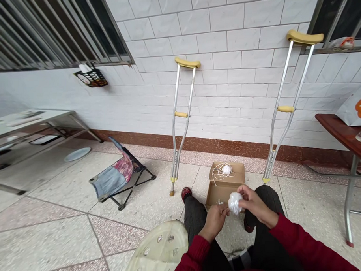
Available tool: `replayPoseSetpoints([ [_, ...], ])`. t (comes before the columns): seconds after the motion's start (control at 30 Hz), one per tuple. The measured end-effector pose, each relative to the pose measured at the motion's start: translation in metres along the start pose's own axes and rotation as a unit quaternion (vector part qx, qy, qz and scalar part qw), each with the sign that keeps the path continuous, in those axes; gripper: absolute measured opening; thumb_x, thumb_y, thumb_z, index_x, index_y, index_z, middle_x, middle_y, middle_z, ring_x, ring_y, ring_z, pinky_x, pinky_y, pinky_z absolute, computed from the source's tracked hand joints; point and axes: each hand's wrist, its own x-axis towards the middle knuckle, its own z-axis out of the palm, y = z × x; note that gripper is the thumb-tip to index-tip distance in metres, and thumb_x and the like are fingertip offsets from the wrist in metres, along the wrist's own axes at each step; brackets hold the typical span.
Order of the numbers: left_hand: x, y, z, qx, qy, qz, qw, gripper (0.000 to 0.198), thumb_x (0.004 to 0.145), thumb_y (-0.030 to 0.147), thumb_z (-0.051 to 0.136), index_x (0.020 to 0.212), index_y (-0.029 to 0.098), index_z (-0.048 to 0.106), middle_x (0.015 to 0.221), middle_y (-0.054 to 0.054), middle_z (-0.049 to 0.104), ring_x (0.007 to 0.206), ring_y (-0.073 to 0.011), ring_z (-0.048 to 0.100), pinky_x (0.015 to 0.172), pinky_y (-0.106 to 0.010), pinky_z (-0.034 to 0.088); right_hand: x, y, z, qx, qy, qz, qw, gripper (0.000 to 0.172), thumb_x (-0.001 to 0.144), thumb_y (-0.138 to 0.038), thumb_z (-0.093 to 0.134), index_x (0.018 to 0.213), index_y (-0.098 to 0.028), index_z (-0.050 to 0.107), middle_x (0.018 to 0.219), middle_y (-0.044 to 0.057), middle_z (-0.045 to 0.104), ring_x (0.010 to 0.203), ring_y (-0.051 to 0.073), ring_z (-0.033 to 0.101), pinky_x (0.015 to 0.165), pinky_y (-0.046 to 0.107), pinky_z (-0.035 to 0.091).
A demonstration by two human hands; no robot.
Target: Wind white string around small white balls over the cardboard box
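Right hand [255, 204] pinches shiny white ball [235, 203], left hand [214, 220] fingertips pressed together beside it, contents unclear; best grip lightly, near open cardboard box [219, 192].

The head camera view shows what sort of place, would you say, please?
Probably a home's porch or passage, though I can't be certain: a barred window is set in a white-tiled wall, a folding chair stands on the speckled floor, and crutches are propped upright.

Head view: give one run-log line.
right hand: holding white bundle; left hand: beside bundle; cardboard box: open on floor, white ball in far half
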Motion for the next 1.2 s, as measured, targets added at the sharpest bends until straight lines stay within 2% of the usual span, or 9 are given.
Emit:
replayPoseSetpoints([
  [0.13,0.02,0.0,-0.022,0.011,-0.01,0.061,0.998,0.034,0.092,0.025,0.039,0.071,0.015,0.064,0.068,-0.002,0.062,0.069,-0.0143,0.057,0.066,-0.022,0.038,-0.036,0.018,0.022,-0.006,-0.104,0.063,0.993,0.047,0.061,-0.015,0.062,0.107,-0.026,0.058,0.087,-0.002,0.057,0.066,0.013,0.051,0.053,0.022,0.037],
  [0.23,0.036,0.012,-0.045,0.051,-0.069,0.095,0.992,0.033,0.09,0.027,0.045,0.065,0.015,0.061,0.06,0.001,0.057,0.061,-0.0122,0.053,0.06,-0.02,0.036,-0.048,0.04,0.032,-0.021,-0.118,0.075,0.99,0.039,0.057,-0.013,0.064,0.095,-0.022,0.062,0.082,-0.002,0.055,0.068,0.013,0.05,0.053,0.022,0.036],
  [0.47,0.028,0.06,-0.069,0.246,0.021,0.179,0.952,0.023,0.087,0.021,0.052,0.069,0.015,0.064,0.071,-0.008,0.065,0.073,-0.0199,0.059,0.083,-0.034,0.042,0.005,0.08,0.006,0.047,0.057,0.139,0.988,0.029,0.054,-0.026,0.067,0.079,-0.017,0.056,0.069,-0.002,0.058,0.057,0.012,0.052,0.048,0.021,0.036],
  [0.63,0.002,0.069,-0.043,0.207,0.033,0.169,0.963,0.023,0.091,0.02,0.047,0.078,0.015,0.065,0.075,-0.007,0.067,0.074,-0.0191,0.061,0.083,-0.032,0.044,0.041,0.04,-0.005,0.167,0.171,0.068,0.969,0.031,0.052,-0.029,0.073,0.074,-0.018,0.054,0.071,0.0,0.061,0.063,0.014,0.059,0.057,0.025,0.046],
  [0.77,-0.002,0.047,-0.023,0.117,0.018,0.116,0.986,0.031,0.094,0.024,0.043,0.074,0.016,0.065,0.072,-0.004,0.067,0.073,-0.0171,0.061,0.075,-0.027,0.043,0.036,-0.011,0.001,0.158,0.115,0.021,0.98,0.03,0.058,-0.029,0.072,0.081,-0.018,0.056,0.081,0.002,0.064,0.072,0.016,0.06,0.064,0.027,0.046],
  [0.87,0.003,0.025,-0.018,0.058,0.009,0.049,0.997,0.032,0.095,0.024,0.042,0.074,0.015,0.066,0.071,-0.003,0.067,0.069,-0.0156,0.061,0.066,-0.024,0.04,0.013,-0.025,0.006,0.081,0.069,-0.027,0.994,0.029,0.06,-0.022,0.071,0.085,-0.019,0.056,0.082,0.0,0.062,0.073,0.015,0.056,0.064,0.025,0.043],
  [0.93,0.009,0.016,-0.021,0.06,0.002,0.021,0.998,0.03,0.093,0.021,0.044,0.073,0.014,0.066,0.071,-0.004,0.067,0.067,-0.0157,0.061,0.064,-0.023,0.038,-0.007,-0.017,0.011,0.021,0.038,-0.049,0.998,0.031,0.058,-0.017,0.072,0.084,-0.02,0.054,0.078,-0.003,0.059,0.071,0.013,0.053,0.063,0.024,0.04],
  [1.03,0.021,0.016,-0.036,0.093,-0.017,0.073,0.993,0.028,0.091,0.018,0.046,0.071,0.015,0.064,0.071,-0.004,0.067,0.07,-0.0163,0.061,0.067,-0.023,0.038,-0.037,0.014,0.019,-0.056,-0.005,-0.046,0.997,0.036,0.054,-0.013,0.075,0.082,-0.021,0.053,0.073,-0.005,0.054,0.066,0.011,0.047,0.059,0.023,0.035],
  [1.2,0.037,0.047,-0.074,0.21,0.007,0.181,0.961,0.023,0.089,0.018,0.051,0.07,0.016,0.063,0.072,-0.005,0.066,0.076,-0.0194,0.061,0.079,-0.03,0.041,-0.052,0.068,0.028,-0.011,0.003,0.047,0.999,0.033,0.051,-0.012,0.07,0.079,-0.02,0.055,0.071,-0.005,0.054,0.063,0.011,0.047,0.052,0.021,0.034],
])
